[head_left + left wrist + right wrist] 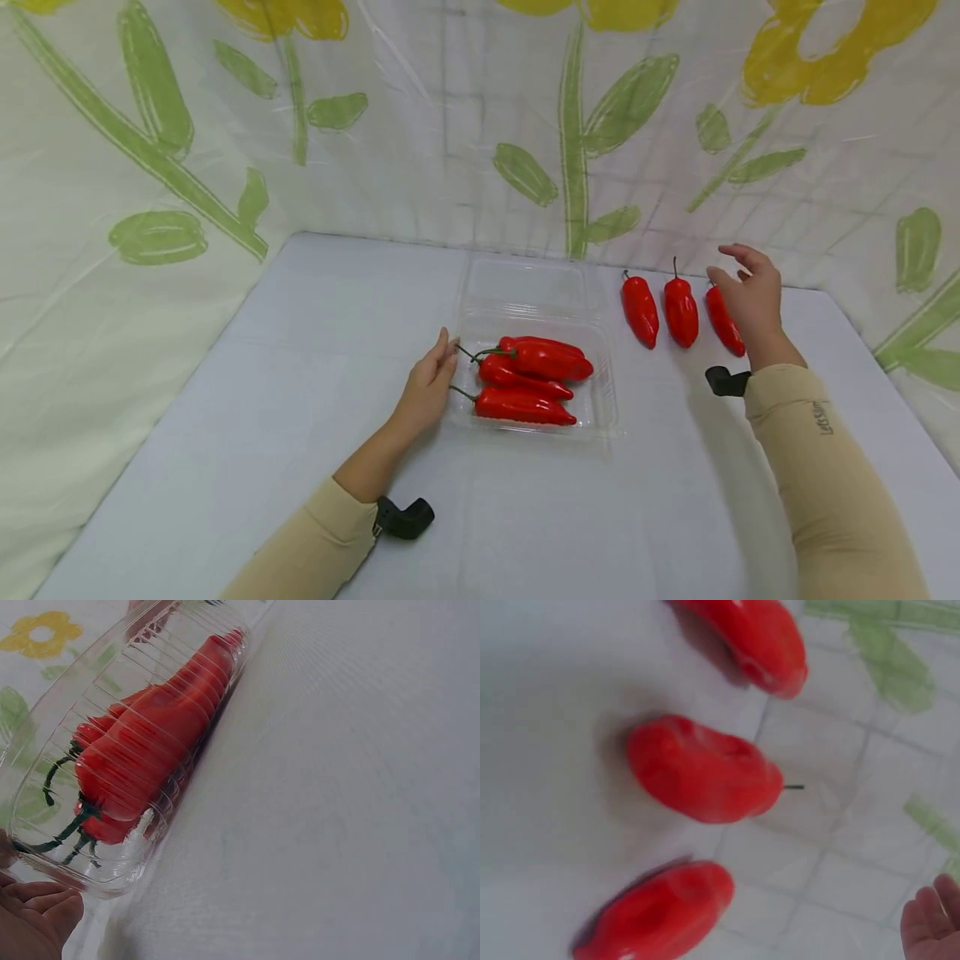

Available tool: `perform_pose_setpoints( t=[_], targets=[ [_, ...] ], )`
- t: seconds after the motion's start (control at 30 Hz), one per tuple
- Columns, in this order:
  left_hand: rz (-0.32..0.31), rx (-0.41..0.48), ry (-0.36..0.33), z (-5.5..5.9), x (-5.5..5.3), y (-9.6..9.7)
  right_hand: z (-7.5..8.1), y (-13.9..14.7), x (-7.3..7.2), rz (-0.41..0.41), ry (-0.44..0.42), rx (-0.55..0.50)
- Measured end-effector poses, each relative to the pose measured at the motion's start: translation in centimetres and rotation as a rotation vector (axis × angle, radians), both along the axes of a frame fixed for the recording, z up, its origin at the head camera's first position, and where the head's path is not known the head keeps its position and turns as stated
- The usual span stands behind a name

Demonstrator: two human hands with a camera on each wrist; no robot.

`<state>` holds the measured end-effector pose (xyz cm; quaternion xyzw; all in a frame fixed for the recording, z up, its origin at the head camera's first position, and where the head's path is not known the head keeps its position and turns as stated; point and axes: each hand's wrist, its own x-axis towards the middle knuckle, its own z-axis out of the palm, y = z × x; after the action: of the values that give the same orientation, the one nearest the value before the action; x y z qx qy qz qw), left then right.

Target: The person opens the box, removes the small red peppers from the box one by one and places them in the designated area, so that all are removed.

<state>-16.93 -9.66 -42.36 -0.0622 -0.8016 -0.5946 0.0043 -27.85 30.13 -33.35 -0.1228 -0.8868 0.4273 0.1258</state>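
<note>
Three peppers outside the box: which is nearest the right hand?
The rightmost pepper in the head view: the right hand partly hides it there, while the other two lie farther left, fully visible.

We saw glossy, smooth peppers (525, 406); a shiny, ribbed clear-plastic box (606, 404); a matt tabletop (330, 350); and matt cloth sleeves (832, 483).

the right grip (756, 300) partly hides the rightmost pepper (724, 323), and the left wrist view crops the left grip (36, 919).

Place: probably a curtained work booth | flower-print sheeting (420, 125) | pale-topped table (540, 500)
</note>
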Motion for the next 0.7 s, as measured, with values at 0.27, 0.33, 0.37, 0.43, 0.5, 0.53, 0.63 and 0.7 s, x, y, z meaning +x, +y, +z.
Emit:
perform_pose_setpoints(
  t=[0.27, 0.33, 0.37, 0.43, 0.5, 0.53, 0.63, 0.7],
  targets=[
    [-0.001, -0.009, 0.008, -0.2, -0.1, 0.0, 2.0, -3.2, 1.1, 0.143, 0.100, -0.012],
    [0.001, -0.006, 0.004, -0.1, -0.1, 0.0, 2.3, -3.9, 1.4, 0.182, 0.104, -0.023],
    [0.002, -0.006, 0.001, -0.1, -0.1, 0.0, 2.5, -4.3, 1.5, 0.203, 0.101, -0.018],
    [0.005, -0.007, -0.002, 0.0, -0.1, 0.0, 2.7, -4.9, 1.8, 0.251, 0.101, -0.003],
    [0.004, -0.011, -0.003, 0.0, -0.1, 0.0, 2.9, -5.5, 2.0, 0.302, 0.105, 0.022],
    [0.003, -0.007, -0.005, 0.1, -0.1, 0.0, 3.0, -5.8, 2.2, 0.325, 0.103, 0.038],
    [0.000, 0.007, -0.011, 0.1, -0.2, 0.0, 3.1, -6.7, 2.6, 0.388, 0.101, 0.080],
    [0.000, 0.015, -0.016, 0.0, -0.2, 0.0, 3.1, -7.2, 2.8, 0.423, 0.095, 0.092]
  ],
)
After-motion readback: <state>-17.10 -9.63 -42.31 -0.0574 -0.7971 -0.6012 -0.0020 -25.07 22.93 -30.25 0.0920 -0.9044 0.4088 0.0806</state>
